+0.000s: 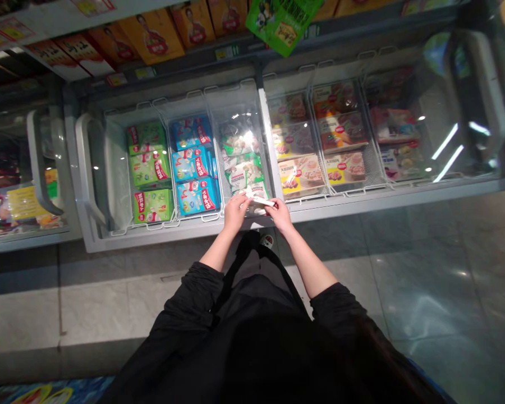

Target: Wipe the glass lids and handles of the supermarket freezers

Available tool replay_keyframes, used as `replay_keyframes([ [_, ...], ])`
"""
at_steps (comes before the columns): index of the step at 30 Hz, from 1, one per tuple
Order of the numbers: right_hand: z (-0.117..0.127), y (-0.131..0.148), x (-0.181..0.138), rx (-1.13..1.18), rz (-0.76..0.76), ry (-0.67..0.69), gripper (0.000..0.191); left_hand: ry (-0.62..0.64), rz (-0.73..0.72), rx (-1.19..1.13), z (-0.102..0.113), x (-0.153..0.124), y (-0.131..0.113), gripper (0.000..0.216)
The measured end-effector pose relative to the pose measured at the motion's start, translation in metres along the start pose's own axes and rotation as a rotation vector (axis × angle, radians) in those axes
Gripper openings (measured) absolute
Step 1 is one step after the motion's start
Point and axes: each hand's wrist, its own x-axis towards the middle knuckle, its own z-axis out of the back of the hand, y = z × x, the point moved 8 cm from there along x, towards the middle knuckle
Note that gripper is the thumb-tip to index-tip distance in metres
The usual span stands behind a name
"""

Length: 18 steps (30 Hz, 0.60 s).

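Observation:
Both my hands reach over the near rim of an open chest freezer (193, 233). My left hand (234, 211) and my right hand (279, 213) are closed on the two ends of a clear bag of white frozen balls (258, 197), held at the front of a wire basket. More bags of the same kind (239, 143) lie behind it in that basket. Black sleeves cover both my forearms up to the elbows.
Left of the bag stand blue packs (192, 168) and green packs (148, 165) in wire baskets. Right of a divider (270, 143) lie boxed frozen foods (320, 146). Orange boxes (154, 36) line a shelf above. Sliding glass lids (467, 106) flank the opening. Grey tiled floor (425, 264).

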Motion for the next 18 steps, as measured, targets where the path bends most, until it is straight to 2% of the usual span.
replay_keyframes([
  [4, 0.008, 0.021, 0.012, 0.103, -0.05, 0.131, 0.067, -0.053, 0.028, -0.02, 0.005, 0.019, -0.022, 0.024],
  [7, 0.003, 0.032, 0.012, 0.124, -0.102, 0.235, 0.062, -0.053, 0.085, -0.044, 0.004, 0.036, -0.03, 0.021],
  [9, 0.002, 0.035, 0.012, 0.128, -0.139, 0.258, 0.058, -0.033, 0.136, -0.082, 0.004, 0.049, -0.029, 0.014],
  [15, 0.027, 0.038, 0.034, 0.111, -0.16, 0.083, 0.057, -0.089, 0.258, -0.174, 0.015, 0.081, -0.003, 0.012],
  [18, 0.047, 0.046, 0.047, 0.066, -0.135, -0.004, 0.056, -0.033, 0.256, -0.288, 0.01, 0.093, 0.001, 0.042],
])
